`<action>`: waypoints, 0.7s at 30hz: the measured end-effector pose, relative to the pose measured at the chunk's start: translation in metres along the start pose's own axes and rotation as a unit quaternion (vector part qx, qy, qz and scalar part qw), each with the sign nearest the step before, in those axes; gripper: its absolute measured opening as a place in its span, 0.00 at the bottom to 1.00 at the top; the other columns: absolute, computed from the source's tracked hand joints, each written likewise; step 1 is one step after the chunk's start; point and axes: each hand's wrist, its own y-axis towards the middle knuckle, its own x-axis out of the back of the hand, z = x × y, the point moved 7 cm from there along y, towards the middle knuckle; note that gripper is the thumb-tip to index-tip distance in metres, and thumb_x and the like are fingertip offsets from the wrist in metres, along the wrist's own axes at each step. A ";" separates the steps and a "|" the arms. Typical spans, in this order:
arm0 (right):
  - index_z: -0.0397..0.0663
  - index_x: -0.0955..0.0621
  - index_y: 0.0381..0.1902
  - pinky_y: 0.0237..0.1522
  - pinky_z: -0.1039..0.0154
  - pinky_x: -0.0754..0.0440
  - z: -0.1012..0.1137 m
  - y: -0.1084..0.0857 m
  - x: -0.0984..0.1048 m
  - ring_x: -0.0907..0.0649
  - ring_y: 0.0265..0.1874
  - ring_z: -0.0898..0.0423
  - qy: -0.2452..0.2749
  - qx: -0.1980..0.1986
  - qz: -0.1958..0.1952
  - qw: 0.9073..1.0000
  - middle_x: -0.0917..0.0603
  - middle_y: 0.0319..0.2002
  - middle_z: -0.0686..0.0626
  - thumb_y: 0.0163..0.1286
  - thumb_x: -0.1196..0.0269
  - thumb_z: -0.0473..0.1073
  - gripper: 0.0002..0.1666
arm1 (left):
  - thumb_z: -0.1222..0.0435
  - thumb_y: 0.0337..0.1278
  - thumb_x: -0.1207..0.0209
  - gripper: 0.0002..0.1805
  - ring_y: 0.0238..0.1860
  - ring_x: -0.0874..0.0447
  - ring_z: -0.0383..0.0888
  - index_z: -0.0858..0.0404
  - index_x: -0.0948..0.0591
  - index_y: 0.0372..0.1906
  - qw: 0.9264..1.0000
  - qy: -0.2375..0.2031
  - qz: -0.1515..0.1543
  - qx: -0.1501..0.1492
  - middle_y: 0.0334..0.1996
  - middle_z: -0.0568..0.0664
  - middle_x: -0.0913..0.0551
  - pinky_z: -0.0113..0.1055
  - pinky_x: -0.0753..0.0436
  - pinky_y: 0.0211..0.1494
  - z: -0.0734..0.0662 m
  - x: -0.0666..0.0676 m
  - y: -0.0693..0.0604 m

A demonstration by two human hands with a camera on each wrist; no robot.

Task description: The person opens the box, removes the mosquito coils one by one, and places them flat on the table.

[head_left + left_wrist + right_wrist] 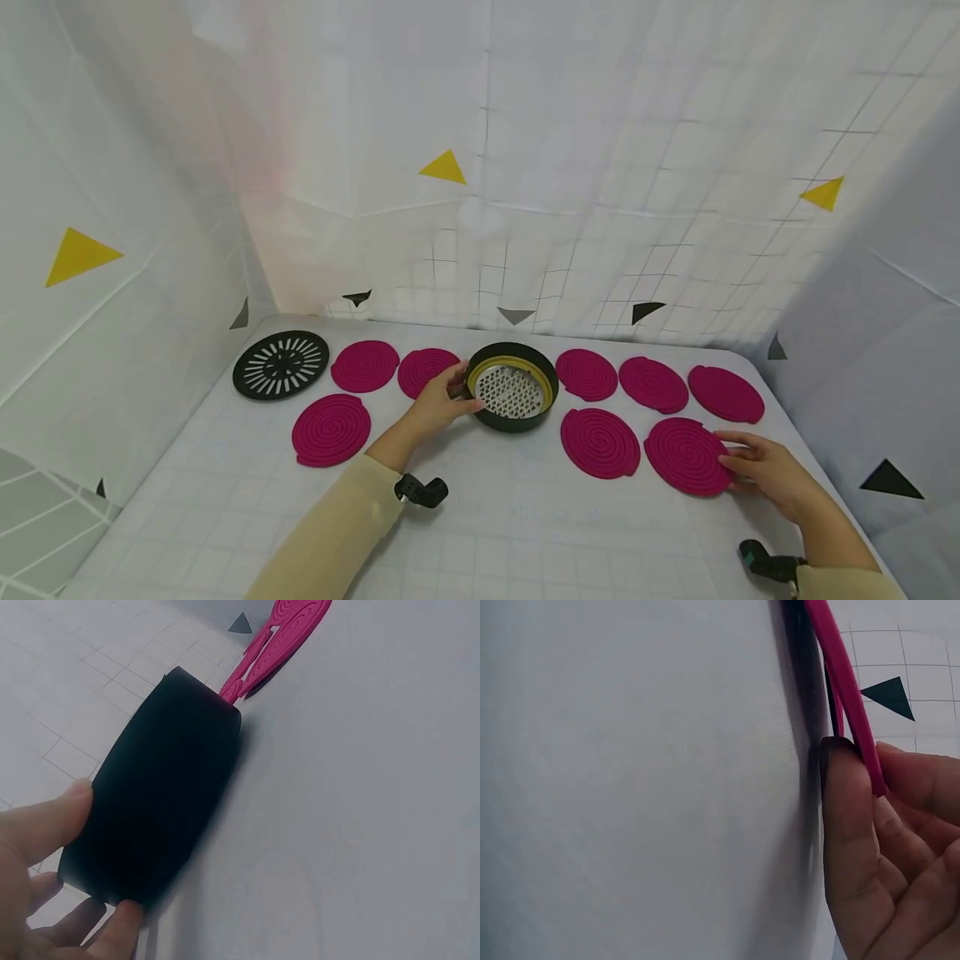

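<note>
With thumb and fingers my left hand (438, 406) grips the left side of a round black mosquito coil holder (512, 423). Inside it are a yellow ring and a perforated silver plate. The left wrist view shows the holder's dark side wall (154, 787) between thumb and fingertips. At the right, my right hand (772, 473) pinches the right edge of a magenta mosquito coil (686, 457). Seen edge-on in the right wrist view, the coil (849, 694) is tilted up off the surface, between the thumb and the fingers.
A black slotted lid (281, 365) lies at the far left. Several more magenta coils lie flat on the white table (480, 533), such as one left of the holder (332, 430) and one right of it (600, 443). White cloth walls (480, 250) enclose the back and sides.
</note>
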 end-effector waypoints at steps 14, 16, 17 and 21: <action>0.25 0.41 0.72 0.41 0.57 0.13 0.001 0.008 0.003 0.17 0.39 0.53 -0.015 -0.006 0.021 1.000 0.21 0.51 0.38 0.76 0.42 0.37 0.35 | 0.67 0.58 0.30 0.45 0.70 0.32 0.60 0.65 0.40 0.77 1.000 -0.015 0.002 0.001 0.72 0.62 0.33 0.54 0.27 0.66 0.000 0.000 0.000; 0.26 0.41 0.72 0.41 0.58 0.13 0.000 0.008 0.004 0.17 0.39 0.53 -0.011 -0.009 0.020 1.000 0.20 0.52 0.39 0.76 0.42 0.37 0.34 | 0.66 0.58 0.29 0.45 0.70 0.32 0.59 0.63 0.40 0.77 1.000 -0.016 -0.001 0.001 0.72 0.60 0.33 0.53 0.27 0.67 0.002 0.000 0.001; 0.25 0.40 0.71 0.41 0.58 0.13 0.000 0.008 0.004 0.17 0.39 0.54 -0.007 -0.010 0.019 1.000 0.20 0.51 0.41 0.76 0.41 0.36 0.34 | 0.65 0.57 0.29 0.45 0.69 0.31 0.58 0.62 0.39 0.77 1.000 -0.014 -0.002 0.000 0.71 0.59 0.32 0.53 0.26 0.66 0.002 0.000 0.001; 0.23 0.40 0.70 0.42 0.60 0.13 -0.002 0.005 0.007 0.16 0.37 0.55 0.000 -0.013 0.016 1.000 0.19 0.48 0.44 0.76 0.42 0.35 0.33 | 0.64 0.57 0.29 0.45 0.69 0.30 0.57 0.62 0.38 0.77 1.000 -0.011 -0.002 -0.004 0.71 0.58 0.31 0.51 0.25 0.66 0.002 0.000 0.002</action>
